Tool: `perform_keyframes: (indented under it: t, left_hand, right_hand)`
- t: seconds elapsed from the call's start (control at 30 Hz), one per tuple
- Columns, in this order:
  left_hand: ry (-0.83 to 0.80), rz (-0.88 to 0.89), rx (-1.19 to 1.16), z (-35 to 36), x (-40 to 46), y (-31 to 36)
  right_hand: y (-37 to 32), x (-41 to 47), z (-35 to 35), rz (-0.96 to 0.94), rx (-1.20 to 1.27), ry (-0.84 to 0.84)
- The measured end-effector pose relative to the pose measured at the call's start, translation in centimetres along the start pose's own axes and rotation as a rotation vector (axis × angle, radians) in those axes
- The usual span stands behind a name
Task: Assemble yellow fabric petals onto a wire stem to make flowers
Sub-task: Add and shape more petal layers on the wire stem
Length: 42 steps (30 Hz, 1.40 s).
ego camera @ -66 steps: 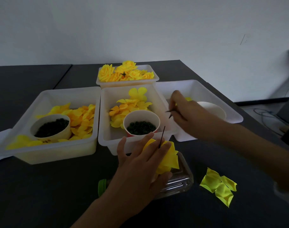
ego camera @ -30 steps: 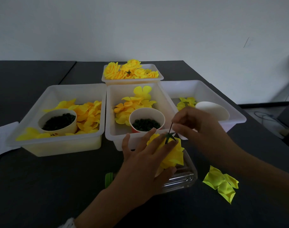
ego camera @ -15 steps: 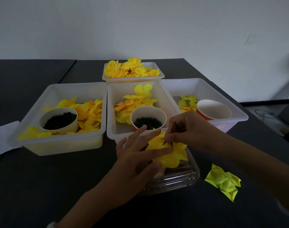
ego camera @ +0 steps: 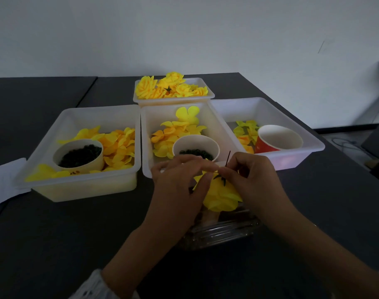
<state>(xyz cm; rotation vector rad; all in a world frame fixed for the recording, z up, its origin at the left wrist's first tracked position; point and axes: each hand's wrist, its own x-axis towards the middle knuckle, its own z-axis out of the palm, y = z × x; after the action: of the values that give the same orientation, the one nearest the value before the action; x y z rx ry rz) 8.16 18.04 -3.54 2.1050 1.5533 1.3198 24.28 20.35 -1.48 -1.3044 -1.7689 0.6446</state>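
My left hand (ego camera: pixel 180 186) steadies the flower (ego camera: pixel 222 196), fingers laid over its near-left petals, fingertips pressing beside the centre; they look fairly straight, not wrapped round anything. My right hand (ego camera: pixel 251 178) pinches at the wire (ego camera: pixel 228 158) just above the green star (ego camera: pixel 221 179), thumb and forefinger closed there. The wire pokes up through the middle of the flower, tilted slightly right.

Where it sits: the flower is over a clear box (ego camera: pixel 223 231) on the dark table (ego camera: pixel 54 234), right in front of the middle bin (ego camera: pixel 216 126).

Progress, my read: this flower is close to finished. Several petal layers are stacked on the wire and the star is down on top of them. It probably still needs seating tight; can't tell whether anything locks it yet. After that it should go off to the back bin (ego camera: pixel 209 94), which already holds a pile of finished flowers.

The whole job is far from over: plenty of loose petals in the left bin (ego camera: pixel 76 117) and the middle bin, a few in the right bin (ego camera: pixel 270 108). Two cups, left (ego camera: pixel 98 160) and middle (ego camera: pixel 214 147), hold dark green bits. The red cup (ego camera: pixel 264 143) looks empty inside from this angle.
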Motion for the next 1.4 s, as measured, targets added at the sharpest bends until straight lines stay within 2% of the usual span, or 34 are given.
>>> perform_keyframes:
  t: [0.13,0.5,0.77,0.87,1.03,1.2,1.4]
  left_hand:
    - [-0.059,-0.016,0.177,0.7,1.8,1.0]
    - [-0.067,-0.025,0.044,0.4,2.1,1.7]
    - [-0.175,0.039,0.206,0.5,2.4,2.4]
    - [-0.196,0.030,0.183,0.4,2.3,2.3]
    - [-0.221,0.026,0.120,0.4,1.9,2.1]
    - [-0.225,0.055,0.135,0.4,1.4,2.2]
    - [-0.206,0.077,0.155,0.8,1.2,2.0]
  right_hand:
    - [-0.6,-0.6,0.5,0.003,-0.090,0.069]
    - [-1.3,-2.9,1.9,0.095,-0.184,0.245]
    - [-1.2,-3.2,2.4,-0.030,-0.436,0.256]
    - [-1.3,-3.9,2.8,-0.084,-0.574,0.277]
    - [-0.8,-4.5,3.1,-0.060,-0.531,0.296]
    - [-0.6,-4.7,3.4,-0.092,-0.590,0.327]
    - [-0.3,-5.0,3.5,-0.085,-0.543,0.332]
